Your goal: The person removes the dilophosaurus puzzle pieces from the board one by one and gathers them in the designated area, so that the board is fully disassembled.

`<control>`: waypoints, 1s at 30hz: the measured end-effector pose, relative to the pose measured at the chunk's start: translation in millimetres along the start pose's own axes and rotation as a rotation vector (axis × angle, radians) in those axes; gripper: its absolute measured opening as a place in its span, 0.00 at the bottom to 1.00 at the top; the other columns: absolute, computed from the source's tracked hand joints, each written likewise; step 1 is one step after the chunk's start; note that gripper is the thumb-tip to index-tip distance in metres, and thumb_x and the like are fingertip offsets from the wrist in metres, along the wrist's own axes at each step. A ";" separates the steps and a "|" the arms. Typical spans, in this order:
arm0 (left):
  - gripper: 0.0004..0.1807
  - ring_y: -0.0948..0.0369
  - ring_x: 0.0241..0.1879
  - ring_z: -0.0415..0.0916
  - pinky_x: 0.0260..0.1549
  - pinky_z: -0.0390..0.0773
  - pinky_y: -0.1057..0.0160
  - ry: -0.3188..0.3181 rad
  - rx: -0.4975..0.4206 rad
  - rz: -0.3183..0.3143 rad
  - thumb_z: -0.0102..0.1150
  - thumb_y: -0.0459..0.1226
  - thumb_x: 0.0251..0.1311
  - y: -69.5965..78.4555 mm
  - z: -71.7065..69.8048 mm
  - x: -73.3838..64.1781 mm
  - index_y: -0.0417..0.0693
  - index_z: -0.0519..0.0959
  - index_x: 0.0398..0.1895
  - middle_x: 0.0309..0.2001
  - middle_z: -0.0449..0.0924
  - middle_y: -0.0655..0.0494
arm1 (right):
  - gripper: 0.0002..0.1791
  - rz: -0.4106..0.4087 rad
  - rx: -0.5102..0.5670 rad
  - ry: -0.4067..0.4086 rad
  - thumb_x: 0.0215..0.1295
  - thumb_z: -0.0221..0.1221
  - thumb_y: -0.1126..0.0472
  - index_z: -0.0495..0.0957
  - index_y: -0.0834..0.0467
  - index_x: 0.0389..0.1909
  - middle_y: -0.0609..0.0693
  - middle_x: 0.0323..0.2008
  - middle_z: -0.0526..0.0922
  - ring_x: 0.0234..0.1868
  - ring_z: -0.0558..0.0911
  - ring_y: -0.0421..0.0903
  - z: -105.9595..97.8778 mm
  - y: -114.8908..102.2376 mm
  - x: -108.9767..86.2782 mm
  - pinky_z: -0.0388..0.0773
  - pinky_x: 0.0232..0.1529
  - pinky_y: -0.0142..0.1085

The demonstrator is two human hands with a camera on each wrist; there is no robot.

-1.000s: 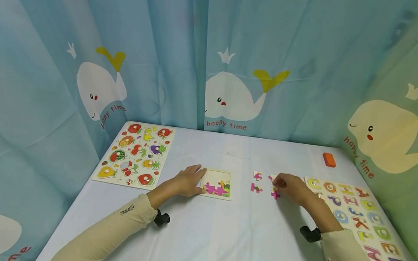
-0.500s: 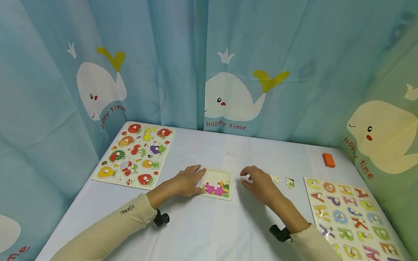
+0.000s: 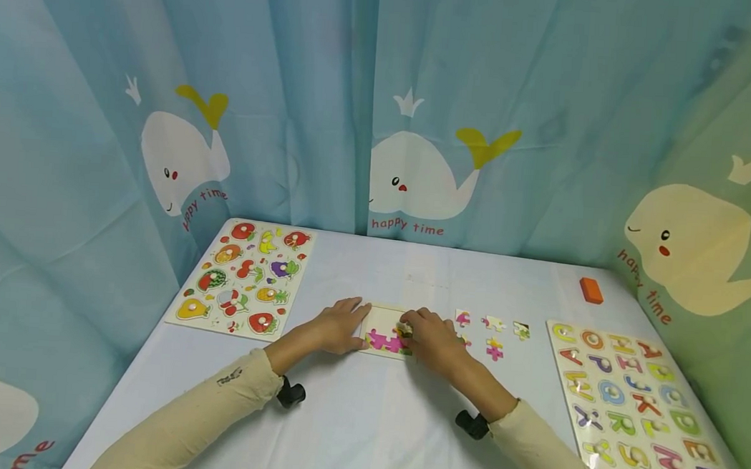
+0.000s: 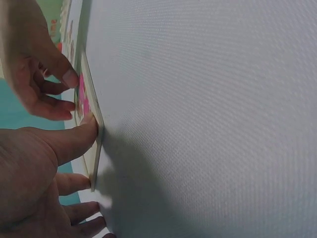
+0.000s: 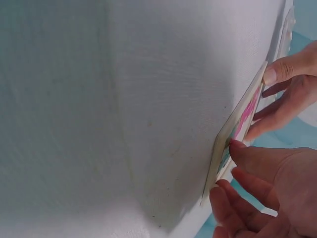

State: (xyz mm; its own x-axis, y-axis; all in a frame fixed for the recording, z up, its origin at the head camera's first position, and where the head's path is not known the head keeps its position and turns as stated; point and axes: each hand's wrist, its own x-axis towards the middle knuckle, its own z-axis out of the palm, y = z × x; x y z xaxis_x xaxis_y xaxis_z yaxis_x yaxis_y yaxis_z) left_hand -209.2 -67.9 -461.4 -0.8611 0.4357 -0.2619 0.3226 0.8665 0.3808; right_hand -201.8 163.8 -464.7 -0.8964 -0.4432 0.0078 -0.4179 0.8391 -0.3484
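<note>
A small square puzzle board (image 3: 380, 315) lies on the table, with pink and green jigsaw pieces along its near side. Across its left edge, my left hand (image 3: 339, 327) grips it, thumb on the near corner and forefinger at the far one. My right hand (image 3: 435, 342) is bent over the board's right side. A small puzzle piece (image 3: 403, 327) shows at the right hand's fingertips, mostly covered by them. In the right wrist view the right thumb (image 5: 257, 158) comes down at the board's edge, the fingers curled opposite it.
Several loose jigsaw pieces (image 3: 494, 349) lie right of the board, one partly behind the right hand. A fruit peg puzzle (image 3: 240, 280) is at the left, a letter peg puzzle (image 3: 645, 409) at the right. An orange block (image 3: 591, 291) sits at the back right, before the whale curtain (image 3: 331, 117).
My right hand has moved left from the loose pieces to the board's right side, uncovering most of those pieces. The left hand and the board have stayed in place.
</note>
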 end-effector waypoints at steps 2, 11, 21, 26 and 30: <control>0.45 0.44 0.83 0.49 0.78 0.58 0.42 0.000 0.006 0.003 0.64 0.50 0.73 -0.2 0.4 0.0 0.45 0.57 0.84 0.84 0.51 0.41 | 0.19 -0.005 -0.008 0.013 0.68 0.71 0.63 0.82 0.58 0.57 0.56 0.54 0.84 0.57 0.82 0.57 -0.1 -1.0 -2.1 0.72 0.47 0.50; 0.44 0.44 0.83 0.49 0.78 0.58 0.42 0.000 0.017 0.003 0.64 0.50 0.73 -0.8 1.6 0.8 0.45 0.56 0.84 0.84 0.51 0.41 | 0.18 -0.037 0.015 0.034 0.68 0.70 0.66 0.81 0.58 0.56 0.56 0.51 0.83 0.54 0.81 0.57 0.4 -0.7 -5.5 0.71 0.46 0.50; 0.44 0.44 0.83 0.49 0.78 0.58 0.41 0.005 -0.004 0.005 0.64 0.49 0.73 -0.3 -0.6 -0.6 0.45 0.57 0.84 0.84 0.51 0.40 | 0.17 -0.035 0.116 -0.055 0.72 0.65 0.68 0.80 0.59 0.59 0.58 0.55 0.76 0.56 0.74 0.56 -1.5 6.7 0.8 0.74 0.56 0.53; 0.44 0.44 0.83 0.49 0.78 0.58 0.41 0.008 -0.007 0.012 0.64 0.50 0.73 -0.5 0.5 -1.1 0.44 0.57 0.84 0.84 0.52 0.40 | 0.18 -0.039 0.104 -0.002 0.70 0.68 0.68 0.80 0.56 0.58 0.58 0.53 0.77 0.54 0.74 0.54 1.5 9.3 -0.8 0.75 0.53 0.51; 0.44 0.44 0.83 0.49 0.78 0.58 0.41 0.009 -0.005 0.005 0.65 0.50 0.72 -1.1 1.6 -0.3 0.45 0.58 0.84 0.84 0.52 0.40 | 0.18 -0.059 0.082 0.038 0.69 0.69 0.66 0.80 0.53 0.58 0.56 0.51 0.80 0.51 0.77 0.53 3.8 11.8 -2.4 0.71 0.49 0.48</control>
State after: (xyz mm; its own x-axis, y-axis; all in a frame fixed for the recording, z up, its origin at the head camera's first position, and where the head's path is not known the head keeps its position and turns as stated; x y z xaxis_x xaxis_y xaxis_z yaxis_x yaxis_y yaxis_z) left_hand -208.7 -68.5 -463.2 -0.8628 0.4380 -0.2524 0.3251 0.8631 0.3865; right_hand -204.0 173.6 -472.3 -0.8764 -0.4771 0.0654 -0.4577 0.7829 -0.4215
